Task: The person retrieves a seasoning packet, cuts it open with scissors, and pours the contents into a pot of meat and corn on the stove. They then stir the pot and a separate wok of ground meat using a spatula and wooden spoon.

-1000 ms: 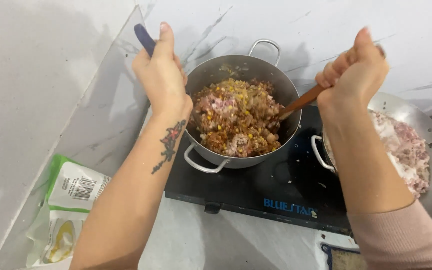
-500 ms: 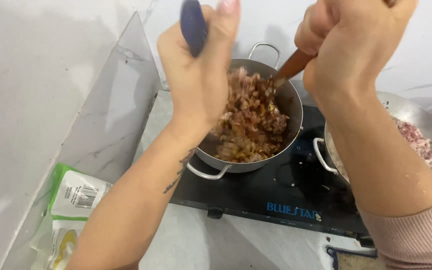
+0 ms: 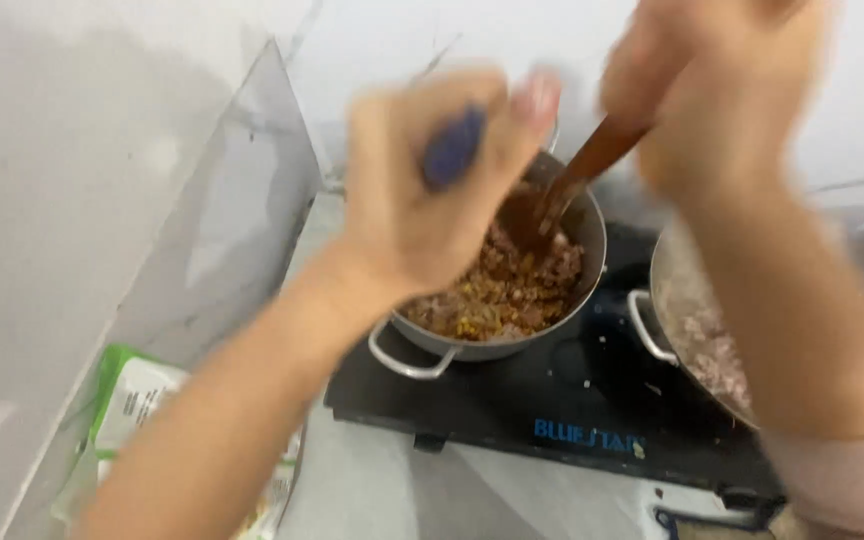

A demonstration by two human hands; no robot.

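A steel pot with two loop handles stands on a black cooktop and holds a brown and yellow minced mixture. My left hand is raised over the pot's left side, closed around a blue handle. My right hand is high above the pot's right rim, gripping a wooden spoon whose lower end dips into the mixture. Both hands are blurred by motion.
A second steel pan with pinkish minced meat sits on the cooktop's right side, partly behind my right forearm. A green and white packet lies on the counter at lower left. A pale marbled wall rises along the left and behind.
The view has moved closer and lower. Both hands stay raised over the pot and have shifted; the wooden spoon now angles down into the mixture.
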